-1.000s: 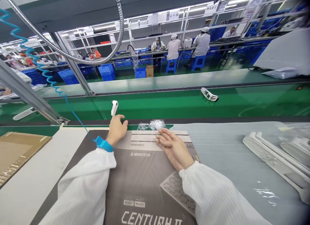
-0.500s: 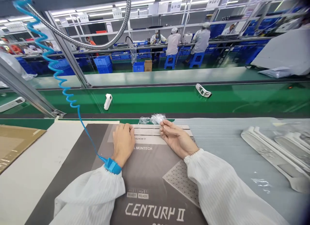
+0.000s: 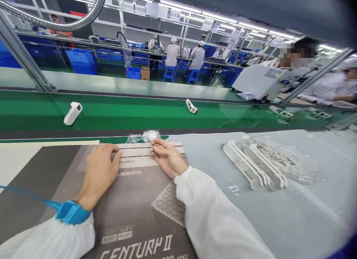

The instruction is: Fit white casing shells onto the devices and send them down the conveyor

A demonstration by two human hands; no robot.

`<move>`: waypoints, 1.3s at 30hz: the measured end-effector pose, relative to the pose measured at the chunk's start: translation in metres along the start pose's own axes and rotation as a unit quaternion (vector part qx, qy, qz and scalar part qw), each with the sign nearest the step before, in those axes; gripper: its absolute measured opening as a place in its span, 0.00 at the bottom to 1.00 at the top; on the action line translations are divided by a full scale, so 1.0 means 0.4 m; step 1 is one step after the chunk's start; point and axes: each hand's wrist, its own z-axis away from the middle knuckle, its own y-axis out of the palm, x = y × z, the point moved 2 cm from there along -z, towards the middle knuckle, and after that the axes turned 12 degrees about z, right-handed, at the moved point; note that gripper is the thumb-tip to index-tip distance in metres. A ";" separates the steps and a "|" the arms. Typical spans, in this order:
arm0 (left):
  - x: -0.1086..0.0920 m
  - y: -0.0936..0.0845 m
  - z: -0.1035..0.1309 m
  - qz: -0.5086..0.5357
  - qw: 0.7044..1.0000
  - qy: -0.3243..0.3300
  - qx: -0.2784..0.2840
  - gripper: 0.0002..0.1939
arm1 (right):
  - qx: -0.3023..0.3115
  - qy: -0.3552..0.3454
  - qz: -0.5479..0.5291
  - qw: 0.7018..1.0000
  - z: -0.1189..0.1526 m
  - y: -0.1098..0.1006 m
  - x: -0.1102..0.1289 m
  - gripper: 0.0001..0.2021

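Note:
A dark printed cardboard sheet (image 3: 134, 199) lies flat on the bench in front of me. My left hand (image 3: 102, 170) rests on its upper left part, palm down, thumb apart from the fingers, with a blue strap (image 3: 73, 212) round the wrist. Near the sheet's far edge, my right hand (image 3: 167, 156) has thumb and fingertips pinched together beside crumpled clear plastic (image 3: 150, 135). Whether the plastic is between those fingertips is too small to tell. To the right, several long white plastic housings (image 3: 245, 168) lie next to a clear bag of small parts (image 3: 287, 158).
Beyond the bench edge runs a green conveyor (image 3: 134, 116) carrying a white device (image 3: 73, 113) and a white shell part (image 3: 191, 106). A metal post (image 3: 26, 52) rises at the left. A grey-white machine (image 3: 255, 80) and people stand farther back.
The view has swung to the right, showing more of the housings and the bag. My left hand's thumb has spread from its fingers. My right hand keeps its pinch by the crumpled plastic.

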 end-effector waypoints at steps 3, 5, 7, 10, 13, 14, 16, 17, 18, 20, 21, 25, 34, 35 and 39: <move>-0.017 -0.006 -0.003 -0.001 0.994 0.018 -0.111 0.14 | 0.000 -0.005 0.019 1.000 0.002 0.004 0.001 0.18; -0.042 -0.031 0.000 -0.007 0.976 0.017 -0.216 0.18 | -0.003 -0.014 0.050 0.999 0.002 0.008 0.000 0.19; -0.050 -0.041 0.001 -0.018 0.971 -0.001 -0.237 0.19 | -0.009 -0.022 0.086 0.996 0.000 0.013 -0.002 0.19; -0.017 -0.014 -0.004 -0.029 0.994 -0.032 -0.102 0.16 | -0.035 -0.032 0.151 0.987 -0.001 0.011 0.007 0.19; 0.029 0.017 -0.008 -0.033 0.997 -0.070 -0.022 0.16 | -0.103 -0.062 0.257 0.959 0.020 -0.029 0.061 0.19; 0.037 0.020 -0.009 -0.031 0.996 -0.080 -0.025 0.15 | -0.140 -0.080 0.299 0.940 0.038 -0.056 0.092 0.18; 0.041 0.020 -0.011 -0.024 0.995 -0.088 -0.029 0.15 | -0.228 -0.119 0.376 0.890 0.089 -0.130 0.166 0.19; 0.039 0.018 -0.011 -0.019 0.995 -0.090 -0.029 0.14 | -0.278 -0.131 0.412 0.858 0.121 -0.175 0.203 0.20; 0.035 0.015 -0.011 -0.013 0.995 -0.092 -0.029 0.14 | -0.323 -0.139 0.438 0.828 0.156 -0.224 0.237 0.23; 0.026 0.011 -0.012 0.002 0.995 -0.095 -0.031 0.14 | -0.459 -0.110 0.578 0.666 0.228 -0.324 0.293 0.26; 0.024 0.010 -0.012 0.008 0.995 -0.096 -0.032 0.14 | -0.490 -0.051 0.666 0.560 0.257 -0.370 0.309 0.25; 0.023 0.009 -0.013 0.022 0.993 -0.109 -0.027 0.14 | -0.465 0.082 0.812 0.343 0.321 -0.507 0.321 0.20; 0.022 0.005 -0.009 0.039 0.991 -0.122 -0.029 0.15 | -0.451 0.131 0.801 0.372 0.343 -0.618 0.371 0.49; 0.021 0.005 -0.010 0.042 0.991 -0.123 -0.029 0.14 | -0.428 0.136 0.814 0.369 0.341 -0.628 0.379 0.47; 0.017 0.002 -0.010 0.053 0.990 -0.129 -0.029 0.13 | -0.380 0.123 0.843 0.360 0.333 -0.659 0.398 0.39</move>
